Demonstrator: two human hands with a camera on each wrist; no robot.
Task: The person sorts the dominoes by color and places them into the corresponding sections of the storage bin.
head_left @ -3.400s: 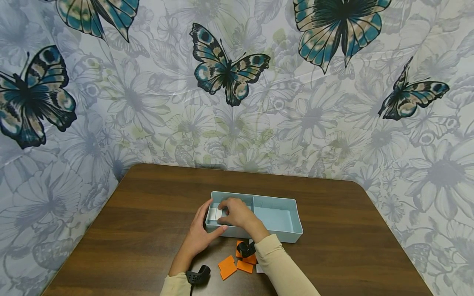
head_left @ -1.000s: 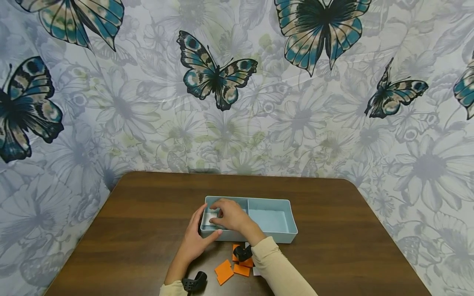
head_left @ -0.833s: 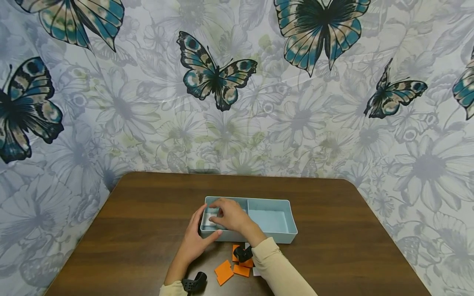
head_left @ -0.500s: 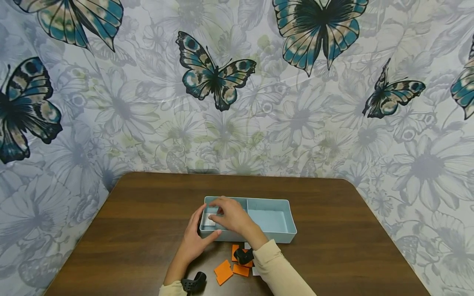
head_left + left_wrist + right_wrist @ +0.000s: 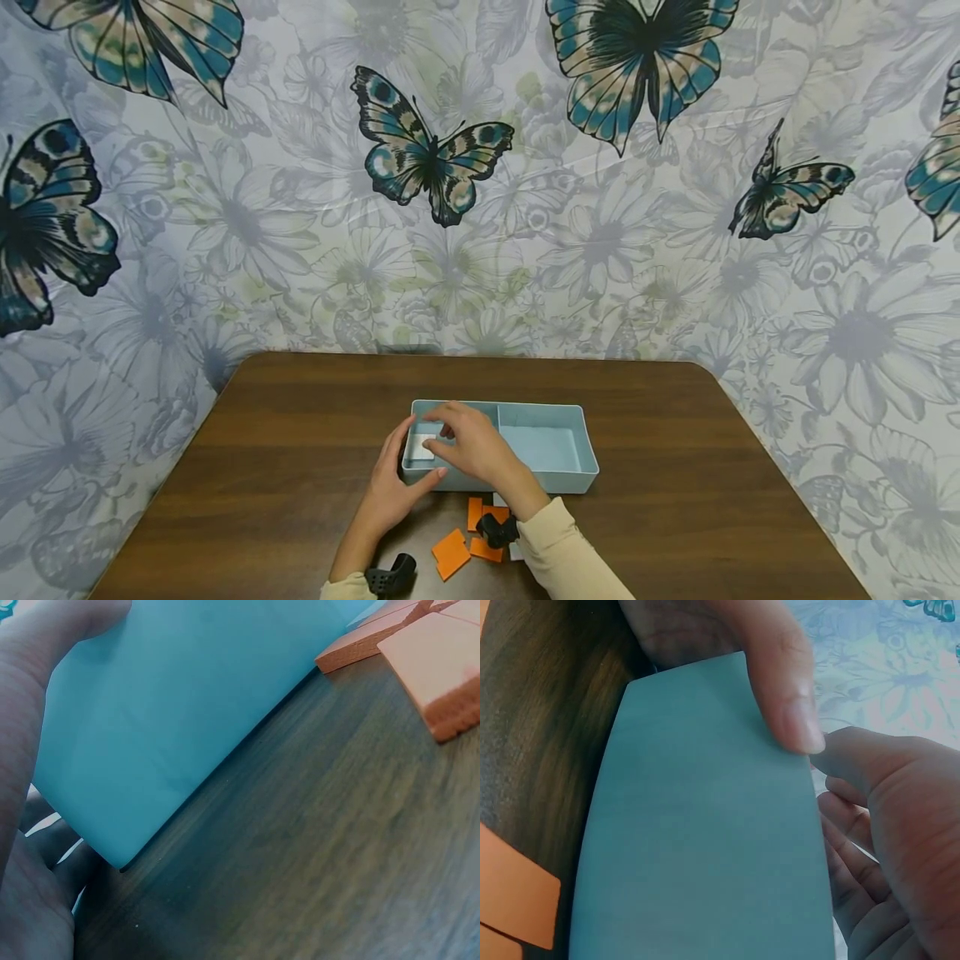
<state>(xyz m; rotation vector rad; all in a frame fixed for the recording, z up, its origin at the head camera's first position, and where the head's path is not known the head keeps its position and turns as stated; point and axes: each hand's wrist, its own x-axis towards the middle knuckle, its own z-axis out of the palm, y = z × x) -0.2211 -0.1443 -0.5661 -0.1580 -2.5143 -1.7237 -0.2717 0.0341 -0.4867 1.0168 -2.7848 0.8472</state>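
Note:
A light blue divided box [image 5: 551,482] stands on the table. My left hand [image 5: 390,485] holds its left end, thumb over the front wall and fingers along the end wall. In the left wrist view, the box's plain wall [image 5: 165,735] fills the upper left, with several fingers behind its end. My right hand [image 5: 480,450] is over the left compartment, fingers loosely bent and thumb near a white flat piece [image 5: 422,447] inside. The right wrist view shows that hand [image 5: 907,832] beyond the box wall [image 5: 705,817]; I see nothing pinched, though the fingertips are partly hidden.
Several orange flat pieces [image 5: 451,553] lie in front of the box, partly under the right wrist's black camera [image 5: 497,530]. White pieces [image 5: 516,552] show beside them. The box's right compartment [image 5: 551,437] lies beyond the divider. A butterfly-print cloth [image 5: 600,292] hangs behind the table.
The right hand's thumb and fingers have drawn slightly off the white piece, which shows more plainly. The left hand stays at the box's end. The head view has shifted a little.

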